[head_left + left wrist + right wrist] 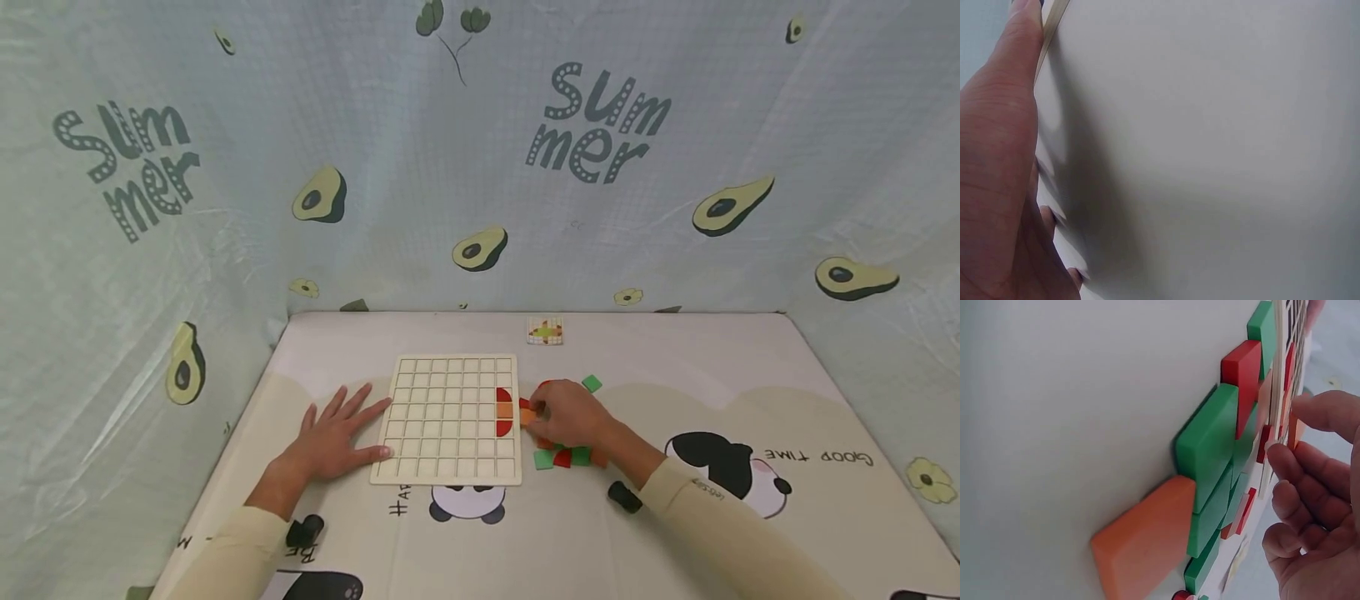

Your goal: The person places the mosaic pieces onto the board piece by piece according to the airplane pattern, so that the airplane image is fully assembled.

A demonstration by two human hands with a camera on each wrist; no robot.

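A cream grid board point(431, 421) lies on the table. Along its right side are two red rounded pieces point(503, 428) with an orange square point(505, 410) between them. Just past the board's right edge, my right hand point(570, 414) pinches an orange tile point(1298, 428) between thumb and fingers. Beneath and around that hand lie loose green tiles point(1209, 434), red pieces and orange tiles point(1147, 540); some are hidden by it. My left hand point(330, 442) lies with spread fingers at the board's left edge, thumb and index fingertip touching it.
Behind the board lies a small pattern card point(544, 331) with a coloured figure on a grid. One green tile point(592, 383) sits apart at the back of the pile. A printed cloth point(480, 192) hangs behind and beside the table.
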